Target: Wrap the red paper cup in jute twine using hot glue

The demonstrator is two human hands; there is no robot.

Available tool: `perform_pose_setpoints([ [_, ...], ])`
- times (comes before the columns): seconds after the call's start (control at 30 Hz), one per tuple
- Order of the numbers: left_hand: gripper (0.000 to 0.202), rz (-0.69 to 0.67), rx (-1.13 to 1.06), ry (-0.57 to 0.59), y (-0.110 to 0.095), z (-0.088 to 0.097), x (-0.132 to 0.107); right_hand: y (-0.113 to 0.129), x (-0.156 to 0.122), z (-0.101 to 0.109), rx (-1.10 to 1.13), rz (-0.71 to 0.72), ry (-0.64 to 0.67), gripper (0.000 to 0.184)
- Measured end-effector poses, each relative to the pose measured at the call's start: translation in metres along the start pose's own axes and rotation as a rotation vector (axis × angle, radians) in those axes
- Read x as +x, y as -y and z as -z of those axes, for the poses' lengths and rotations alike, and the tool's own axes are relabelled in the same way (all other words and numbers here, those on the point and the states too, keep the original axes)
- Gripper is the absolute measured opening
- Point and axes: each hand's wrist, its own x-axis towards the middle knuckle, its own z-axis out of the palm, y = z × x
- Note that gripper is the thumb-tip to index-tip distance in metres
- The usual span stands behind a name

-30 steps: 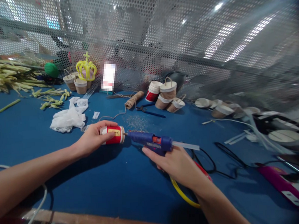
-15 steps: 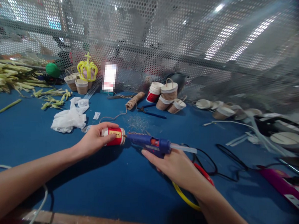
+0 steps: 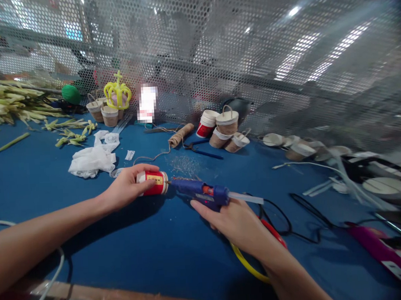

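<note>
My left hand [image 3: 127, 189] is wrapped round a red and white paper cup [image 3: 154, 183] lying on its side on the blue table [image 3: 152, 246]. My right hand [image 3: 233, 222] grips a blue glue gun [image 3: 201, 191], whose nozzle touches the cup's bottom rim. A clear glue stick [image 3: 245, 198] pokes out of the gun's back. The gun's black cord [image 3: 284, 217] trails to the right.
A twine spool [image 3: 180, 134], pliers [image 3: 200, 147] and twine-wrapped cups [image 3: 227, 130] lie beyond the gun. White plastic [image 3: 91, 158], green stalks [image 3: 13, 101] and a yellow crown [image 3: 117, 92] sit at the left. A perforated metal screen [image 3: 215, 46] backs the table. Yellow and red rings [image 3: 249, 259] lie under my right wrist.
The view has shifted slightly. Both hands, the cup and the glue gun hold nearly the same pose, with the nozzle staying at the cup's base.
</note>
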Motion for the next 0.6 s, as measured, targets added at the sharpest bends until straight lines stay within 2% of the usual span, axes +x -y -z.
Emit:
perform_pose_setpoints([
  [0.6,0.042,-0.001,0.026,-0.003,-0.002,-0.0007,-0.0026,-0.0033,0.0031,-0.0012,-0.042,-0.045,0.044,0.022],
])
